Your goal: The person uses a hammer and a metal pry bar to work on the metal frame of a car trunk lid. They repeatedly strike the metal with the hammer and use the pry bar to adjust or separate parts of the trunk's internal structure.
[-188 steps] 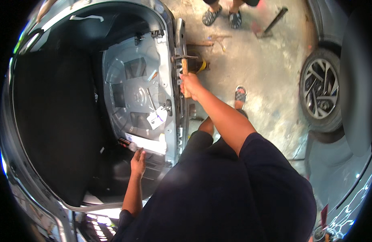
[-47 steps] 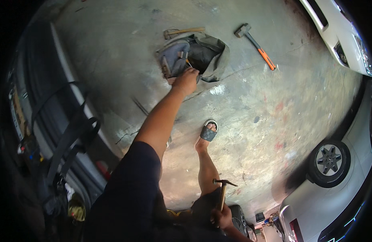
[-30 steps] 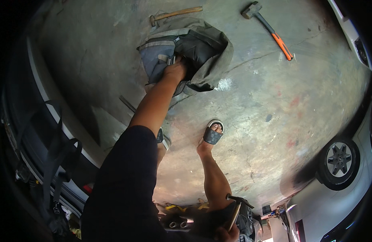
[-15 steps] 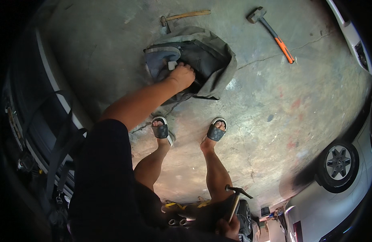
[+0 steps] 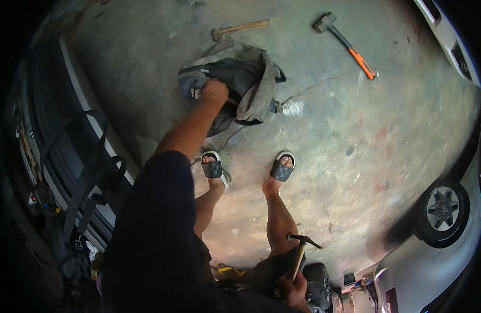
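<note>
A grey-black fabric bag [image 5: 253, 104] lies slumped on the floor ahead of my feet, its mouth gaping. My left hand [image 5: 216, 89] is closed at the opening and appears to grip the bag; the fingertips are hidden. Beside that hand is a small pale piece [image 5: 195, 94] on the bag's blue-grey end. Low at the right, my right hand [image 5: 292, 288] wraps around the wooden handle of a hammer [image 5: 298, 261]. The hammer's dark head points up, one end flat and the other a long tapering point.
Beyond the bag lies a wooden-handled hammer [image 5: 243, 28]. A sledgehammer [image 5: 350, 49] with an orange and black handle rests at the far right. A silver car [image 5: 423, 261] with a wheel [image 5: 441, 211] stands at right. Black straps [image 5: 89, 177] hang along the left.
My left hand has shifted left along the bag's mouth. The bag has moved left, and its right side has folded inward. My right hand still holds the hammer, slightly higher.
</note>
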Demonstrator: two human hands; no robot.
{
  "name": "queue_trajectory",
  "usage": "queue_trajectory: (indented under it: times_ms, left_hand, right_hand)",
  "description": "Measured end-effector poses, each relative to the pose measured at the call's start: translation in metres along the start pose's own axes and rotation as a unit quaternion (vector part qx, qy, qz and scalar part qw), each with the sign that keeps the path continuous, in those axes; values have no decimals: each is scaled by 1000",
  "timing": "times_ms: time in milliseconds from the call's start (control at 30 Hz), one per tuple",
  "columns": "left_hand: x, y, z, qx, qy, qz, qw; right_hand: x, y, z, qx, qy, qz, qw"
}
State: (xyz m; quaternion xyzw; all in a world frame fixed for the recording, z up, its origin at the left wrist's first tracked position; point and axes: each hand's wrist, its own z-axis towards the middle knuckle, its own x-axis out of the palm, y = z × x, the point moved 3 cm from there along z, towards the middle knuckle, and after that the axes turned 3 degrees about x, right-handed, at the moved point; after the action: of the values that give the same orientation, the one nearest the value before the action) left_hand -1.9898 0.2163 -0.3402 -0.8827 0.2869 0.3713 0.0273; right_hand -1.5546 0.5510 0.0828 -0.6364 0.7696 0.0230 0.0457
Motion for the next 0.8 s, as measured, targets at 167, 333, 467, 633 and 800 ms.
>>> queue_trajectory:
  times_ms: [167, 333, 467, 633, 800]
  left_hand:
    - [-56, -14, -41, 60, -39, -244, 967]
    - [-26, 36, -30, -1, 64, -153, 986]
    - [-16, 70, -36, -9, 134, -212, 968]
    - [41, 79, -29, -138, 179, -201, 953]
    - [96, 54, -18, -145, 127, -196, 961]
  right_hand:
    - [6, -15, -1, 3, -49, 51, 997]
    - [0, -7, -4, 18, -49, 47, 998]
    - [-8, -10, 3, 24, 5, 33, 999]
    - [0, -7, 4, -32, -16, 36, 999]
    - [-6, -13, 0, -35, -50, 46, 997]
